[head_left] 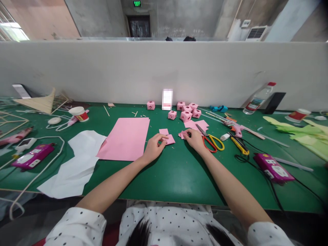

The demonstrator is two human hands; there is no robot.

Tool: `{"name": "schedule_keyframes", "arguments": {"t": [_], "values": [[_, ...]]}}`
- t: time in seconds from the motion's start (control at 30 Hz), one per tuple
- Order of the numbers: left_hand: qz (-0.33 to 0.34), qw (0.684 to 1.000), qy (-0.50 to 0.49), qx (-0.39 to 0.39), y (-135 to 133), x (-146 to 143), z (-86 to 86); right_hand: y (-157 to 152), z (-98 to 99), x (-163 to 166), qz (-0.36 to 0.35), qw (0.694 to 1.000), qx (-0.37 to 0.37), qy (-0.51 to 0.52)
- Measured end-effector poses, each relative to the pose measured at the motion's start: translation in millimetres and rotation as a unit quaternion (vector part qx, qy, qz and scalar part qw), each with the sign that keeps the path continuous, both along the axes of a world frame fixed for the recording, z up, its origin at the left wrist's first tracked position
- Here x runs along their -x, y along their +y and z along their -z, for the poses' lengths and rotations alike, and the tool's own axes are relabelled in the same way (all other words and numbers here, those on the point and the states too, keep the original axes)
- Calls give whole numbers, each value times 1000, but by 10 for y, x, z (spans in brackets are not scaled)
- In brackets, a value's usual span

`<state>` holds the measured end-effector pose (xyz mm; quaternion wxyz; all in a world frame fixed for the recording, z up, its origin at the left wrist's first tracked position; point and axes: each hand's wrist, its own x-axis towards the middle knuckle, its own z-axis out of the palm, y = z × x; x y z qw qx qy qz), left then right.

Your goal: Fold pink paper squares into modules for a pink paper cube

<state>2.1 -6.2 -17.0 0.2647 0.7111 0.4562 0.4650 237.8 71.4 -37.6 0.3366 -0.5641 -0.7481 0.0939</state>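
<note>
My left hand [155, 147] has its fingers bent, with thumb and forefinger at the edge of a pink paper square [170, 139] low over the green table. Just behind that lies another small pink square [164, 131]. My right hand [194, 140] is closed, its thumb and fingertips pinching at small pink paper pieces [182, 135]; the fingers partly hide them. Scissors [213, 142] with red and yellow handles lie beside the right hand, their blades over loose pink paper [204, 123]. Several folded pink paper shapes [186, 115] with cut-out openings are grouped behind it.
A large pink sheet [125, 138] and crumpled white paper [81, 160] lie left. To the right are a yellow cutter knife [240, 146], a pink glue gun [237, 130], cables and a purple packet [273, 168]. A phone [167, 99] leans against the grey partition [128, 71].
</note>
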Motion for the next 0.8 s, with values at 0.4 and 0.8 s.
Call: {"name": "schedule_keyframes", "arguments": {"t": [0.4, 0.8], "values": [[52, 979, -155, 125, 18, -17, -29, -449, -236, 492, -155, 977, -24, 145], [124, 906, -320, 248, 0, -16, -125, -597, -289, 602, -103, 974, -79, 185]]}}
